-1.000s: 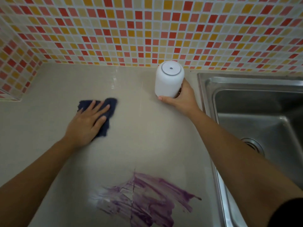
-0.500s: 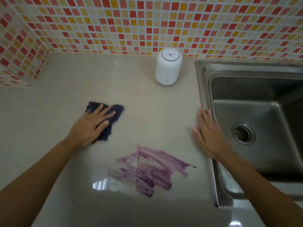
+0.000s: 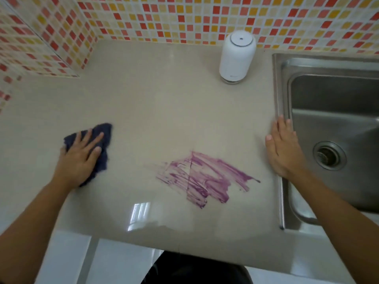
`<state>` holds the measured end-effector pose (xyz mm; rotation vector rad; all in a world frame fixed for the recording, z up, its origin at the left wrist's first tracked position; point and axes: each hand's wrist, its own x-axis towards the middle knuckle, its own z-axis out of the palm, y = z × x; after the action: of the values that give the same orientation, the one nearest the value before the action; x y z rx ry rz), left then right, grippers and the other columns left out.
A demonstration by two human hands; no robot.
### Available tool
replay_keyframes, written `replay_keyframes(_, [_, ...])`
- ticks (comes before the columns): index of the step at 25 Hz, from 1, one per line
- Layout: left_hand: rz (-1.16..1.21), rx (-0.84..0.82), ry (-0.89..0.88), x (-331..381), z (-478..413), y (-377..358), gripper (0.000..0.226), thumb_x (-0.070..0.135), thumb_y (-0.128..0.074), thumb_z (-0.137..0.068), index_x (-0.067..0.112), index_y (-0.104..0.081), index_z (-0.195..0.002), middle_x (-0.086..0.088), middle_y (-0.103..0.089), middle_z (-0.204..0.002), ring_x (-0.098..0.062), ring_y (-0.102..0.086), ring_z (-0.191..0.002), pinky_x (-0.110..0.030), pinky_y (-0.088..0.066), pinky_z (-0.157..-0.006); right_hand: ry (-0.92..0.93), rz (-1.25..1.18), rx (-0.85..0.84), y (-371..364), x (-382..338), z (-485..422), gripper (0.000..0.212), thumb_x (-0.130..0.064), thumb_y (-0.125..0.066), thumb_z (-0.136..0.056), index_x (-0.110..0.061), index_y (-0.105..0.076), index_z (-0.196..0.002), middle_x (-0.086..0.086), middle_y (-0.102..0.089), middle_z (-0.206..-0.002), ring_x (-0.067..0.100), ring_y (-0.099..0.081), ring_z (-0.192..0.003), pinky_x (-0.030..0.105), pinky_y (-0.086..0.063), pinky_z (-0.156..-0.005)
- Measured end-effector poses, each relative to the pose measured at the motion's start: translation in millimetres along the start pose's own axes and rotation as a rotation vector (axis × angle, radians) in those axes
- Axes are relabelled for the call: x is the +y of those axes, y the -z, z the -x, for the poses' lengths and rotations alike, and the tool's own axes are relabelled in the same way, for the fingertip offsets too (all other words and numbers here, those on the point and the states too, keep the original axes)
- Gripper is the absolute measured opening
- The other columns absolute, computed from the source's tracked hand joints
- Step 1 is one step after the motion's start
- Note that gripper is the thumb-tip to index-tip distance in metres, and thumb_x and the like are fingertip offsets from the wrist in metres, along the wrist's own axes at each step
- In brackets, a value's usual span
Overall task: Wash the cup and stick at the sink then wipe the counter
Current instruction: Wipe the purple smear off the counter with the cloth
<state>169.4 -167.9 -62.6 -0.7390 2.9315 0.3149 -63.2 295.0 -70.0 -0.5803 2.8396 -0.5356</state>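
A purple smear (image 3: 205,177) covers the middle of the beige counter (image 3: 164,99). My left hand (image 3: 80,156) lies flat on a dark blue cloth (image 3: 102,138) at the left, fingers spread, pressing it onto the counter. My right hand (image 3: 282,148) rests flat and empty on the counter's right side, fingertips at the sink rim. A white cup (image 3: 236,56) stands upside down at the back, beside the sink, apart from both hands. No stick is visible.
The steel sink (image 3: 336,111) with its drain (image 3: 329,155) fills the right side. Mosaic tile walls (image 3: 184,17) close the back and the left corner. The counter's front edge runs along the bottom, with white floor below.
My right hand let go of the white cup at the back and came to rest flat by the sink rim. The view pulled back. My left hand stays on the cloth.
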Motion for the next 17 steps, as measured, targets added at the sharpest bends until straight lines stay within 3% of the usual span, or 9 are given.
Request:
replay_keyframes(2, [-0.016, 0.016, 0.325, 13, -36, -2, 0.05, 0.048, -0.023, -0.098, 0.04, -0.017, -0.147, -0.005, -0.01, -0.159, -0.032, -0.005, -0.146, -0.058, -0.008, -0.113, 0.004, 0.004, 0.01, -1, 0, 0, 0.068, -0.045, -0.011, -0.091, -0.006, -0.009, -0.147, 0.009, 0.002, -0.158, 0.021, 0.007, -0.144, 0.034, 0.005, -0.113])
replay_keyframes(3, [0.002, -0.009, 0.376, 35, -46, -3, 0.05, 0.048, -0.022, -0.098, 0.042, -0.013, -0.147, -0.005, -0.006, -0.16, -0.033, -0.001, -0.145, -0.058, -0.005, -0.114, -0.003, 0.011, 0.013, -1, 0, 0, 0.068, -0.045, -0.011, -0.09, -0.006, -0.01, -0.147, 0.009, 0.001, -0.158, 0.022, 0.006, -0.145, 0.035, 0.005, -0.114])
replay_keyframes(6, [0.028, 0.008, 0.218, 85, -9, -18, 0.05, 0.049, -0.023, -0.097, 0.045, -0.014, -0.146, -0.002, -0.007, -0.16, -0.033, -0.001, -0.146, -0.059, -0.005, -0.113, -0.017, 0.01, 0.02, -4, -3, 6, 0.069, -0.044, -0.011, -0.09, -0.004, -0.014, -0.146, 0.01, -0.001, -0.158, 0.026, 0.004, -0.145, 0.04, 0.002, -0.115])
replay_keyframes(9, [-0.039, 0.018, 0.148, 99, 109, -38, 0.059, 0.052, -0.016, -0.091, 0.034, -0.022, -0.147, -0.007, -0.019, -0.157, -0.036, -0.011, -0.144, -0.058, -0.015, -0.11, -0.045, -0.048, 0.024, -7, -5, 31, 0.071, -0.045, -0.011, -0.09, -0.002, -0.015, -0.146, 0.011, 0.001, -0.158, 0.025, 0.005, -0.145, 0.04, 0.001, -0.118])
replay_keyframes(11, [-0.043, 0.022, 0.287, 82, 145, -39, 0.062, 0.05, -0.015, -0.091, 0.027, -0.023, -0.148, -0.011, -0.022, -0.156, -0.038, -0.014, -0.143, -0.059, -0.017, -0.11, -0.03, -0.084, 0.017, -13, -5, 62, 0.073, -0.048, -0.009, -0.089, -0.004, -0.013, -0.147, 0.011, 0.003, -0.157, 0.022, 0.008, -0.144, 0.038, 0.001, -0.118])
replay_keyframes(14, [0.091, 0.107, 0.584, 64, 102, -29, 0.051, 0.04, -0.023, -0.1, 0.03, -0.017, -0.149, -0.005, -0.013, -0.159, -0.034, -0.006, -0.145, -0.058, -0.01, -0.114, 0.005, -0.113, -0.023, -17, -1, 105, 0.074, -0.052, -0.005, -0.087, -0.009, -0.007, -0.148, 0.006, 0.009, -0.157, 0.014, 0.012, -0.142, 0.036, 0.001, -0.117])
replay_keyframes(16, [0.13, 0.127, 0.601, 91, 69, -26, 0.05, 0.036, -0.022, -0.101, 0.028, -0.015, -0.15, -0.003, -0.011, -0.159, -0.032, -0.005, -0.145, -0.055, -0.009, -0.115, 0.006, -0.127, -0.045, -17, 1, 113, 0.069, -0.049, -0.007, -0.09, -0.012, -0.004, -0.148, 0.002, 0.011, -0.156, 0.011, 0.014, -0.141, 0.035, 0.001, -0.117])
replay_keyframes(17, [0.114, 0.143, 0.524, 116, 64, -32, 0.05, 0.033, -0.022, -0.101, 0.024, -0.017, -0.15, -0.004, -0.014, -0.159, -0.032, -0.007, -0.145, -0.054, -0.012, -0.115, 0.009, -0.144, -0.05, -16, 1, 113, 0.067, -0.047, -0.008, -0.091, -0.013, -0.004, -0.148, 0.001, 0.012, -0.156, 0.009, 0.015, -0.141, 0.035, 0.001, -0.117])
